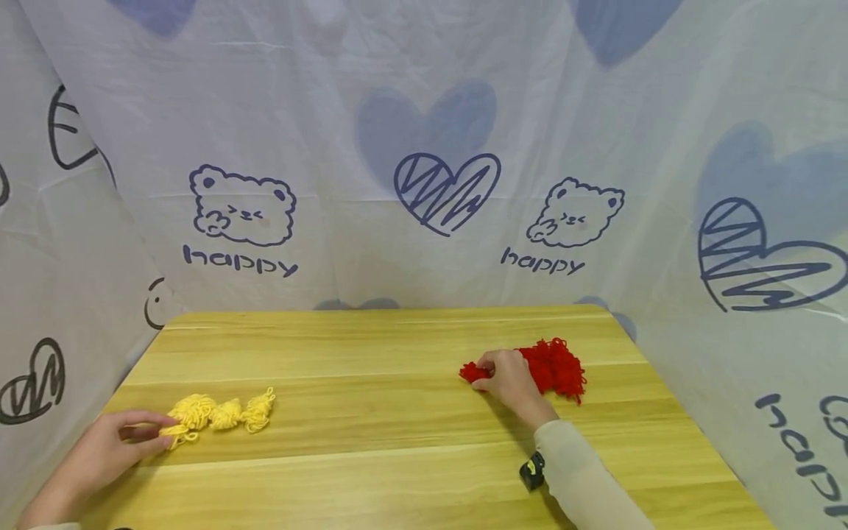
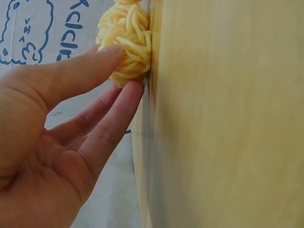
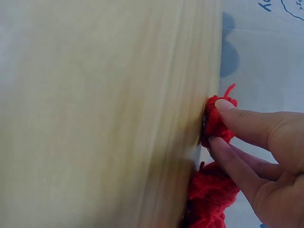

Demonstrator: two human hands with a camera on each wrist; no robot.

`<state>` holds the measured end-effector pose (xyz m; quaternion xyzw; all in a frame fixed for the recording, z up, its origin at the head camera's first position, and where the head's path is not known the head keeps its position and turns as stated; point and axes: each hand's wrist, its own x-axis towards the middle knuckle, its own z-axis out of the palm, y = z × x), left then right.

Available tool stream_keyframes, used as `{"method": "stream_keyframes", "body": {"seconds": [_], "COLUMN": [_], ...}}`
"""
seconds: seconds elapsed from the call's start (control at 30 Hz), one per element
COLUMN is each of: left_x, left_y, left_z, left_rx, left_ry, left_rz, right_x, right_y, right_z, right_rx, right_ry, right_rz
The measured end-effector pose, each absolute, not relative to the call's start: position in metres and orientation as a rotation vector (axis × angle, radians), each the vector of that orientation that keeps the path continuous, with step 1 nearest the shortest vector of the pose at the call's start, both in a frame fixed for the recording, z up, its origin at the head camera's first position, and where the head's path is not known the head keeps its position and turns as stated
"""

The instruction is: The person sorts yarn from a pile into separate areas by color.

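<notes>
On the left of the wooden table lies a bundle of yellow yarn, bunched into several puffs in a row, with looped ends. My left hand pinches its near-left end between thumb and fingers; the left wrist view shows the thumb on the top of a rounded yellow puff and fingertips beneath it. Farther right, a bundle of red yarn lies with a thick, frayed right end. My right hand holds its narrower left end, thumb and fingertips on either side of a small red tuft. The hand covers the red bundle's middle in the head view.
The light wooden table carries both bundles. Behind it and at both sides hangs a white curtain printed with hearts, bears and "happy". A small black object sits at my right wrist, beside the pale sleeve.
</notes>
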<state>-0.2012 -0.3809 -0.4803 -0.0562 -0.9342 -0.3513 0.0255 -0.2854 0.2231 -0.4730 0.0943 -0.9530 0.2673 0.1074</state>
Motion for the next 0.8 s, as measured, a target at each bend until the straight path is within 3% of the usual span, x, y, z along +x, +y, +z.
{"method": "stream_keyframes", "body": {"seconds": [0.4,0.6,0.8], "left_x": [-0.2,-0.21,-0.227], "left_y": [-0.384,-0.375,-0.329], "left_z": [-0.475,-0.442,-0.409], "left_rx": [-0.168,-0.189,-0.402], "left_ry": [-2.861,-2.944,-2.898], "left_rz": [-1.115,-0.912,-0.864], "right_x": [-0.282,-0.286,-0.291], "right_y": [0.235,0.243,0.232], "right_z": [-0.441,-0.415,-0.402], "right_rx": [0.268,0.248,0.248], "right_ry": [-2.842,-2.757,-2.711], "right_rz": [0.894,0.896,0.846]}}
